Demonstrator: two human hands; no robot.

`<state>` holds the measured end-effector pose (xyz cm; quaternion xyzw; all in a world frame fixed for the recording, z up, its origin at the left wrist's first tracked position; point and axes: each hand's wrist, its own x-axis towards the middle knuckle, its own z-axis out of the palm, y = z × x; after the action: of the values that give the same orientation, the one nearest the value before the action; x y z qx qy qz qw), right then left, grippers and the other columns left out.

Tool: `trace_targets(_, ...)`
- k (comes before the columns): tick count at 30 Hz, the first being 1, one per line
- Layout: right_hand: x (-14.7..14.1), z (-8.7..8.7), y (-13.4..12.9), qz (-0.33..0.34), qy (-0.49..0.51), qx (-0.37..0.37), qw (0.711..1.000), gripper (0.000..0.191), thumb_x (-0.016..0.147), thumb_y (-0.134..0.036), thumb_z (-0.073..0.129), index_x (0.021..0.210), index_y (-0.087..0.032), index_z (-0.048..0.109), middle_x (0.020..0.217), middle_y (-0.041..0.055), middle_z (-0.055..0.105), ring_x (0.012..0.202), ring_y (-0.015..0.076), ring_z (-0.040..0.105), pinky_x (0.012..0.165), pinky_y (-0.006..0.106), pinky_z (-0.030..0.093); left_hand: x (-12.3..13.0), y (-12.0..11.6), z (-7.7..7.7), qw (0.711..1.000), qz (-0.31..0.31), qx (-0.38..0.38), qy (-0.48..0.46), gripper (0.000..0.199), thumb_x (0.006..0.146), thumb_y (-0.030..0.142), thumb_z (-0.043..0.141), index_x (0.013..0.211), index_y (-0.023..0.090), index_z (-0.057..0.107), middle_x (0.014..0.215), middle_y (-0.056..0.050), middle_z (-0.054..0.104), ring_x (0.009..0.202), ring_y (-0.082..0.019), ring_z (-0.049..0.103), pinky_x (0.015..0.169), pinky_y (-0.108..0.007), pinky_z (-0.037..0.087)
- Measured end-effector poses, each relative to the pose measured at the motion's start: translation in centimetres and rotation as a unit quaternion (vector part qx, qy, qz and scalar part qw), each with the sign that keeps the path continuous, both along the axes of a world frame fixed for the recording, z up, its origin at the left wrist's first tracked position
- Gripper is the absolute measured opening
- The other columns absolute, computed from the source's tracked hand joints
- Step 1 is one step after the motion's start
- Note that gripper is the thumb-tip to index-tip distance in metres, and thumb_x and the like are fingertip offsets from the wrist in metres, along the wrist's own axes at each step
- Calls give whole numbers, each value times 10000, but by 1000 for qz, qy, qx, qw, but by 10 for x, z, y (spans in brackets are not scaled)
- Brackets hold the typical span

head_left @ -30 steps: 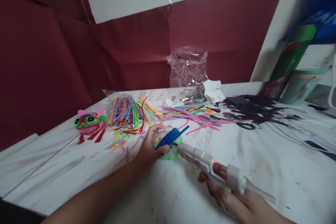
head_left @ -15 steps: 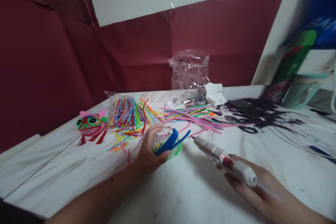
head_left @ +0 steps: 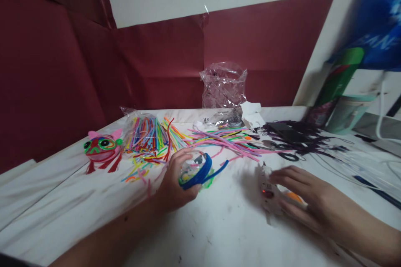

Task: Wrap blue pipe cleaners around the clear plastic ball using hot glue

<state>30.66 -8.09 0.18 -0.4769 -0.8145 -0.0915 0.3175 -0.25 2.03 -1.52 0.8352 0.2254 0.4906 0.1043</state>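
My left hand (head_left: 178, 181) is closed around a clear plastic ball (head_left: 191, 164), its fingers over the far side and its thumb in front. Blue pipe cleaners (head_left: 197, 177) wrap across the ball, with one end sticking out to the right. Green fuzzy trim (head_left: 209, 179) shows at the ball's lower right edge. On the tabletop to the right is a white glue gun (head_left: 266, 187) with a glowing red light, its nozzle pointing away from me. My right hand (head_left: 300, 192) is beside it, fingers apart, fingertips at the gun's side; whether they touch is unclear.
At left stands a pink animal-face ornament (head_left: 103, 150) with red tassels. Bagged pipe cleaners (head_left: 147, 133) and a loose pile of pipe cleaners (head_left: 225, 142) lie behind the ball. Black-handled scissors (head_left: 288, 157), purple cords (head_left: 313, 137) and a pale green cup (head_left: 351, 112) are at right.
My right hand has turned the glue gun from a leftward slant to pointing away, lowered it to the table and loosened its fingers. My left hand still holds the ball, tilted slightly.
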Motion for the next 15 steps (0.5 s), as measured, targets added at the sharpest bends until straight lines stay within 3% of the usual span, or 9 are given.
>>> trace_targets(1, -14, 9, 0, 38, -10, 26, 999, 179, 816, -296, 575, 956, -233, 667, 941, 100, 702, 886, 238, 643, 729, 351, 535, 0, -1, 0, 1000, -4, -2, 4, 602, 629, 176, 653, 1185, 223, 426, 1251, -128, 470, 1234, -327, 411, 1026, -535, 317)
trace_targets(5, -67, 28, 12, 78, 9, 69, 995, 253, 871, -253, 529, 1108, -195, 597, 1067, 135, 660, 1014, 270, 580, 838, 443, 489, 1, -3, -2, 1000, -16, -4, 8, 639, 626, 178, 665, 1203, 240, 395, 1284, -125, 430, 1248, -331, 394, 1031, -534, 317)
trace_targets(10, -101, 20, 29, 92, 53, 12, 994, 104, 865, -223, 555, 801, -178, 623, 736, 81, 654, 732, 225, 590, 658, 365, 498, -2, -5, 0, 1000, -23, -15, -7, 627, 641, 166, 652, 1205, 248, 391, 1287, -120, 431, 1265, -331, 378, 1025, -540, 321)
trace_targets(15, -107, 11, 31, 99, 182, -60, 977, 114, 874, -203, 524, 810, -186, 617, 745, 54, 656, 712, 182, 620, 643, 290, 503, -3, -4, 0, 999, -41, -29, 0, 628, 651, 189, 660, 1214, 248, 388, 1301, -126, 419, 1270, -333, 371, 1027, -539, 320)
